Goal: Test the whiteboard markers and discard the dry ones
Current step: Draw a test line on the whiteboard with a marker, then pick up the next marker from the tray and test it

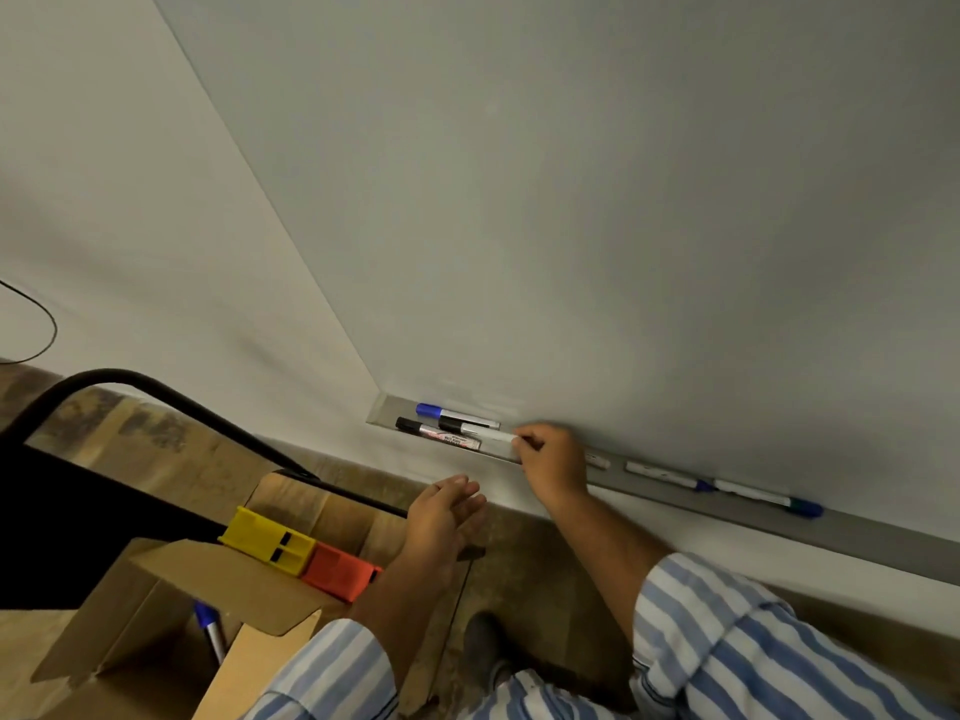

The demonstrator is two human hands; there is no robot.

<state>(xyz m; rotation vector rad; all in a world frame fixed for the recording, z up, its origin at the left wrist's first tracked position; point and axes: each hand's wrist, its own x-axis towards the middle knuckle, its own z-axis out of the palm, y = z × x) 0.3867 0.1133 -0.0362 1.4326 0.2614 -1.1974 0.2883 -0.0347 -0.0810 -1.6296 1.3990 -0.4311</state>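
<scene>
Right hand (551,462) pinches a black-capped marker (475,430) on the tray (857,532); left hand (448,517) spread. Lifting carelessly might knock neighbouring markers off.

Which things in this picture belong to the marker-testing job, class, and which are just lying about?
Belonging to the job:
whiteboard
tray
black-capped marker pinched by the right hand
blue-capped marker
second black marker
two markers further along
cardboard box with a marker inside
left hand, open

Lying about:
yellow block
orange block
black tube
</scene>
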